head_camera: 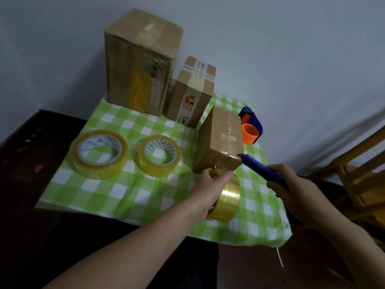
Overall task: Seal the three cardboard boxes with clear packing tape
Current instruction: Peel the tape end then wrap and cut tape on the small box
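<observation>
Three cardboard boxes stand on the green checked cloth [129, 195]: a tall large box [139, 65] at the back, a medium box [191, 94] with printed labels beside it, and a small box [220, 140] nearest me. My left hand [210, 188] grips a roll of clear tape [227, 201], with a strip running up to the small box's front face. My right hand [295, 190] holds a blue utility knife [262, 170], whose tip touches the small box's lower right corner.
Two more tape rolls lie flat on the cloth, one at the left [99, 154] and one in the middle [159, 155]. A blue and orange tape dispenser [251, 127] sits behind the small box. A wooden chair [354, 174] stands at the right. The wall is close behind.
</observation>
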